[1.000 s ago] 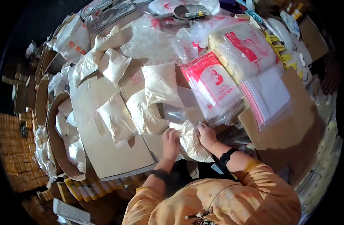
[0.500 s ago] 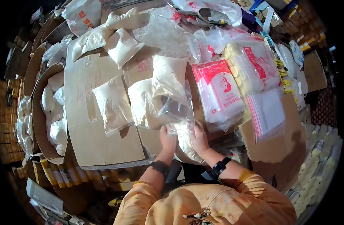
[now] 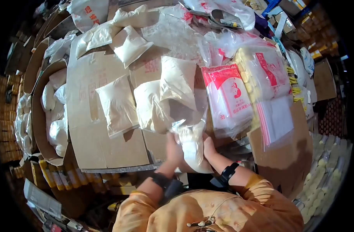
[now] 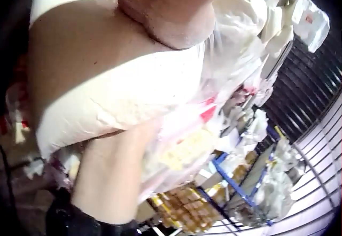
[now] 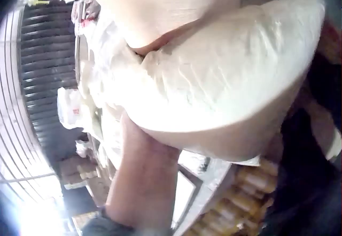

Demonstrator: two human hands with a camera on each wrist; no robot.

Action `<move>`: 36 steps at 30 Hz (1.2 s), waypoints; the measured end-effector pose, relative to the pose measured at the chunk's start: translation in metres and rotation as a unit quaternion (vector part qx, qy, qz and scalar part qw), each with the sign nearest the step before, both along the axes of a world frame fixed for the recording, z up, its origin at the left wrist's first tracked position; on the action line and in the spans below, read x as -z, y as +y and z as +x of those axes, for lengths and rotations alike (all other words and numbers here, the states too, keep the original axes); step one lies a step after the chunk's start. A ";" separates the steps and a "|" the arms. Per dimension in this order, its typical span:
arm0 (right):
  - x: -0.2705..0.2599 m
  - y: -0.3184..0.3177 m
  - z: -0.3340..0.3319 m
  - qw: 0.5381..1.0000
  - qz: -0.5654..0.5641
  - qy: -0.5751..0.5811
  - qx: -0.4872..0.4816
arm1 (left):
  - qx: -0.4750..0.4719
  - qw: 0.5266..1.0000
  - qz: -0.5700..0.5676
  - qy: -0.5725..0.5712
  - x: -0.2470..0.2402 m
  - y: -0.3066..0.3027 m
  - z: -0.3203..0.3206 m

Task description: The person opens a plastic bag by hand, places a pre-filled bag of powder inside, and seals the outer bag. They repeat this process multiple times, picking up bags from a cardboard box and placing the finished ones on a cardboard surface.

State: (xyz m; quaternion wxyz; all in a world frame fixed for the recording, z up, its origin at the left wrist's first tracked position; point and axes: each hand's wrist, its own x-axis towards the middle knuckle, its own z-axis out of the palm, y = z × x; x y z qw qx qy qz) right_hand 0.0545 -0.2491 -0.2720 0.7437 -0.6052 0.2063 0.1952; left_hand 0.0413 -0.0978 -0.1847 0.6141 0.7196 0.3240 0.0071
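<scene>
At the table's near edge, a clear plastic bag of pale powder [image 3: 192,150] is held between both hands. My left hand [image 3: 174,149] grips its left side, my right hand [image 3: 209,147] its right; some fingers are hidden by the bag. The bag's clear upper film extends away over the table. In the left wrist view, the filled bag [image 4: 117,97] bulges below the left hand [image 4: 171,11]. The right wrist view shows the bag [image 5: 224,75] beneath the right hand [image 5: 155,11]. Just beyond lie more filled powder bags [image 3: 178,79], one overlapping another.
Flattened cardboard [image 3: 88,143] covers the table, with another powder bag [image 3: 117,106] on it. On the right lie a red-and-white pack of plastic bags [image 3: 229,98] and a stack of zip bags [image 3: 275,121]. An open carton [image 3: 39,127] at left contains several filled bags.
The bag's bunched top has spread into clear film reaching away from the body. Both hands have stayed on the bag. The head view has shifted.
</scene>
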 end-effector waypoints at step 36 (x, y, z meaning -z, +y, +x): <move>-0.100 -0.012 0.034 0.985 0.105 0.103 -0.091 | 0.058 0.956 -0.276 0.087 -0.004 0.042 -0.015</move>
